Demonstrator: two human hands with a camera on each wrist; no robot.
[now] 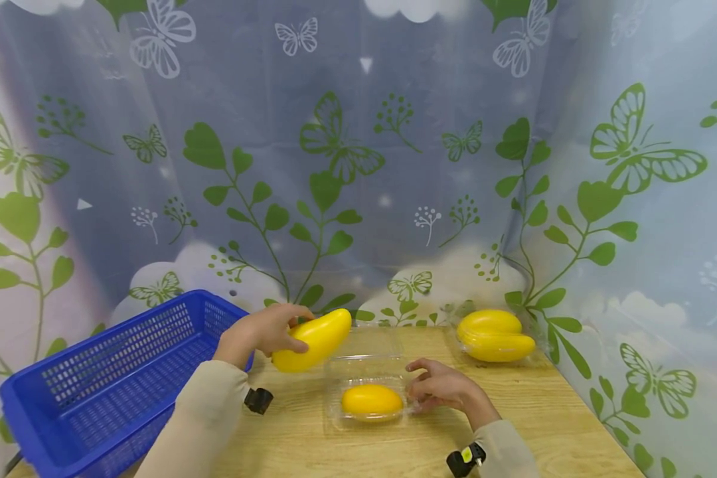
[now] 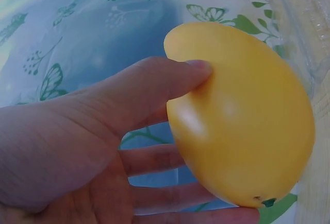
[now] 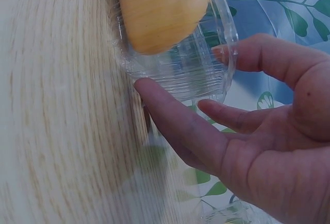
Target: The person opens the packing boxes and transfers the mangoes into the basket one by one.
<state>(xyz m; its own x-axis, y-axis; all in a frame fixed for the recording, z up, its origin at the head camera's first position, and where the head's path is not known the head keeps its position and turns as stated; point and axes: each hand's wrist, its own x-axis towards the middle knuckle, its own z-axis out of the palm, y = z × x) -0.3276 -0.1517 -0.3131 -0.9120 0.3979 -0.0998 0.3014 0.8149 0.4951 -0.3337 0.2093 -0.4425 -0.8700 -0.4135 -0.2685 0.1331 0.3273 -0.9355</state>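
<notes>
Between my hands: open clear box point(image 1: 367, 372), mango inside | left hand point(image 1: 263, 332) grips mango point(image 1: 313, 340) | right hand point(image 1: 442, 385) fingers relaxed, touching box.

The blue basket point(image 1: 113, 378) is cut off at the 7 o'clock corner. The right wrist view cuts the mango point(image 3: 160, 7) at 12 o'clock.

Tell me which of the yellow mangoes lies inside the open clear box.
The mango nearest the right hand; another is held up by the left hand, the rest lie at the back right.
</notes>
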